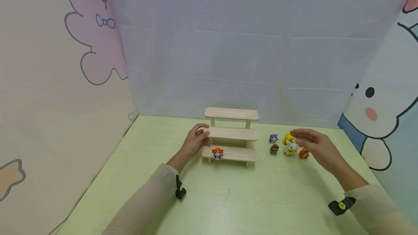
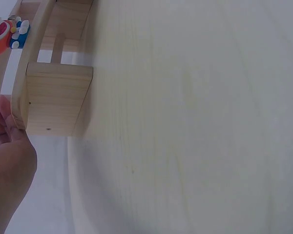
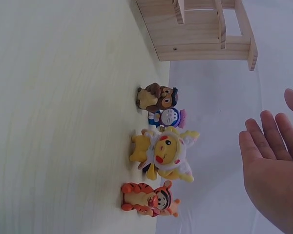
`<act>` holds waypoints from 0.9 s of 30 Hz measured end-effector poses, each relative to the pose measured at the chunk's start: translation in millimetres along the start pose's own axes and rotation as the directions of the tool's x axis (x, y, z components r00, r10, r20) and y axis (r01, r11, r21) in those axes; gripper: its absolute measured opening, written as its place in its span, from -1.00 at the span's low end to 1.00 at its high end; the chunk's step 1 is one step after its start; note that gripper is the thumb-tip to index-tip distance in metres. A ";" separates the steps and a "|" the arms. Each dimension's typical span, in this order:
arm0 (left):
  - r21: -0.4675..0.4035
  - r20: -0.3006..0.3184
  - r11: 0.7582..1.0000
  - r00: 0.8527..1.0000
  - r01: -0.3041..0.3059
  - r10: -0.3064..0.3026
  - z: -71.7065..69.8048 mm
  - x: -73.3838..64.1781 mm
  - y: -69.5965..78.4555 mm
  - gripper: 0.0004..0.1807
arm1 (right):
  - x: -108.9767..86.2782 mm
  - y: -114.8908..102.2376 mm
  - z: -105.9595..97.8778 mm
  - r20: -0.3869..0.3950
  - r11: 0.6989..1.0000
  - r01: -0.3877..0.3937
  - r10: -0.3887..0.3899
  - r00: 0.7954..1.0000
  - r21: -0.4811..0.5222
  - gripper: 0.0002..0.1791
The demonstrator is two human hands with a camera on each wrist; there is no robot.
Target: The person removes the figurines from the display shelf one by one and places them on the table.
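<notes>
The left hand point(image 1: 196, 140) has its grip closed round the left end of the middle step of the pale wooden three-step display stand point(image 1: 231, 134), fingers curled over the board's end and thumb beneath it; in the left wrist view the fingertips point(image 2: 2, 117) press against that end. The stand sits toward the far middle of the light green table point(image 1: 228, 195), its boards running left to right and its steps rising away from the person. On the left part of the lowest step stands a small orange-hooded figurine point(image 1: 217, 153), facing the person. The right hand point(image 1: 315, 144) is open and holds nothing, fingers straight and palm turned left, hovering just above a cluster of figurines right of the stand: a yellow and white one point(image 1: 289, 145) nearest the fingertips, an orange tiger point(image 1: 303, 153), a brown one point(image 1: 274, 149) and a purple-topped one point(image 1: 273, 138).
</notes>
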State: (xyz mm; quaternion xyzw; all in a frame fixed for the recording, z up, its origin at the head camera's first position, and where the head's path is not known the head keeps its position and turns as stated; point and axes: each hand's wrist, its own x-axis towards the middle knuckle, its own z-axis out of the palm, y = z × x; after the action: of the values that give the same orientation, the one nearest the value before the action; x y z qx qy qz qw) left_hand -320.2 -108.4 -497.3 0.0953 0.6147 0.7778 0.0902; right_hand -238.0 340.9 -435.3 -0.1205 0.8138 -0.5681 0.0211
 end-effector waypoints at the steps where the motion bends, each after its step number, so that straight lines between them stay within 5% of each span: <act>1: 0.000 0.001 1.000 1.000 0.000 0.000 0.0 -0.1 0.1 -0.66 | 0.3 -1.0 1.8 0.005 1.000 0.001 -0.001 1.000 0.009 -0.46; 27: -0.006 -0.003 1.000 1.000 -0.004 0.004 -1.0 2.0 -2.8 -0.65 | 16.7 -6.0 64.0 0.123 0.987 0.046 -0.065 0.990 0.152 -0.45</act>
State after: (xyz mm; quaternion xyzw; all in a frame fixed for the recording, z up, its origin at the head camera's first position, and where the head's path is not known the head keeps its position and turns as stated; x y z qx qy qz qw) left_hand -322.3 -108.1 -500.2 0.0949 0.6123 0.7800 0.0880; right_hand -242.3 276.5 -450.6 -0.1773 0.7625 -0.6187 0.0660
